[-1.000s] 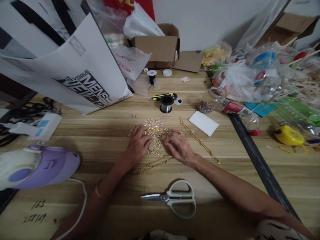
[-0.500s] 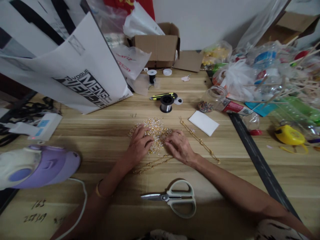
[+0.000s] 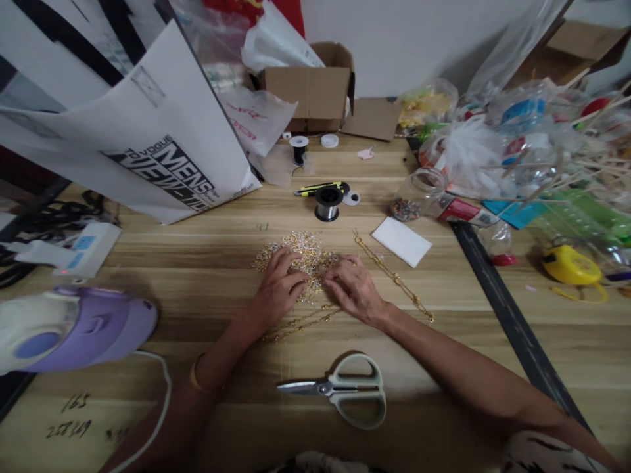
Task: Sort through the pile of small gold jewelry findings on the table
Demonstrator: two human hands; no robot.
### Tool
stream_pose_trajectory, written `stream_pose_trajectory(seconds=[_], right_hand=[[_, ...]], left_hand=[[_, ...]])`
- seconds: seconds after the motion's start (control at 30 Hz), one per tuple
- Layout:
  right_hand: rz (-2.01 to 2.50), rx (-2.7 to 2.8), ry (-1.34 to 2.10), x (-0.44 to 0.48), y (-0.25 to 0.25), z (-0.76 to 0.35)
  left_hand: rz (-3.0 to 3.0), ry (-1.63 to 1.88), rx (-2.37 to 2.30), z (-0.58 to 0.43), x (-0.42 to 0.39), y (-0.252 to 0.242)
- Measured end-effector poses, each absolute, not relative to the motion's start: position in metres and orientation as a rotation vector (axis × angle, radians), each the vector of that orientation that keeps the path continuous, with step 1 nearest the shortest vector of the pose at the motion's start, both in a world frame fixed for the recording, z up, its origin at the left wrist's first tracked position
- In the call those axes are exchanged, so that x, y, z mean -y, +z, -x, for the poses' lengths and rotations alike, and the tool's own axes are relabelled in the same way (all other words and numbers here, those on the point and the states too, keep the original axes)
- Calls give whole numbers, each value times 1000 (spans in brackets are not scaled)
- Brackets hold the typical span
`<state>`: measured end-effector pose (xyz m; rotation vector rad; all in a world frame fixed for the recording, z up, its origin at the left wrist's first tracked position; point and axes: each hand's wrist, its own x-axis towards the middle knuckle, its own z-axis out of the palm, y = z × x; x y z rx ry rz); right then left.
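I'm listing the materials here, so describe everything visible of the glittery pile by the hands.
The pile is a low, loose scatter of tiny gold, silvery and clear-looking pieces, perhaps beads and metal bits; single pieces are too small to identify. It lies on the wood-grain table, with ragged edges. The left hand covers part of its left side; the right hand is at its right edge. Whether either grips a piece is unclear.

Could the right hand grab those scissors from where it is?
Probably yes. The scissors lie on the wooden tabletop, a bit closer to the person's body than the right hand, and nothing seems to block the way between them.
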<state>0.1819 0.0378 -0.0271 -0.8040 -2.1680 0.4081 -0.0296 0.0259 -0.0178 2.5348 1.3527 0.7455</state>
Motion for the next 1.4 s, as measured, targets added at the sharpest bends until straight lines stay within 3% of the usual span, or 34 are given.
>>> stream_pose_trajectory(seconds=[0.7,1.07,1.4], right_hand=[[784,2181,384,-38,-27,-182],[779,2185,385,-39,-27,-182],[780,2174,389,-39,-28,-182]], left_hand=[[-2410,863,-1395,37,-33,-14],[-2532,585,-1236,40,-29,-6],[-2467,623,-1303,42,-32,-7]])
